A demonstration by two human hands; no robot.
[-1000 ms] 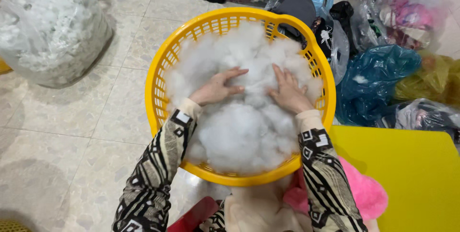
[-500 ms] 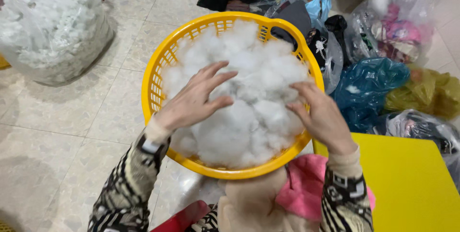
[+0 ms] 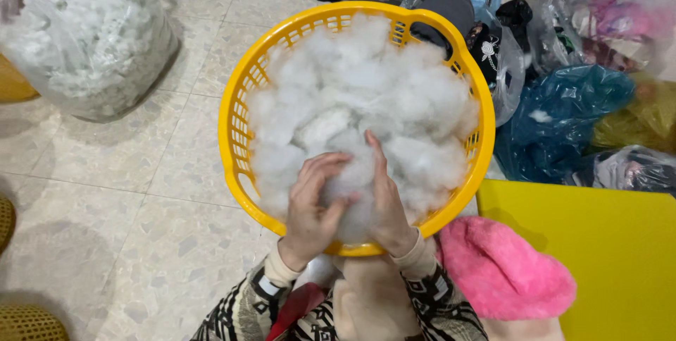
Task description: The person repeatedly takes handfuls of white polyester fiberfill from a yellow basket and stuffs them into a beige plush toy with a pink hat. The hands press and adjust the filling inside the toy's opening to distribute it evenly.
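While cupped together, left hand (image 3: 310,203), right hand (image 3: 386,200), squeezing stuffing (image 3: 352,193)

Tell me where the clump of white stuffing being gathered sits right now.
In the head view, the clump of stuffing sits cupped between left hand and right hand, over the yellow basket's near rim.

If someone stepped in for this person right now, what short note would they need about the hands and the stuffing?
Left hand and right hand: cupped together around a clump of white stuffing at the near edge of the yellow basket.
Basket: on the tiled floor, heaped with the same white fibre.
Nearby: a clear bag of stuffing at upper left, a pink plush piece on the lap, a beige fabric piece below the hands.
Done: one clump gathered.
Left: the clump is not yet out of the basket.
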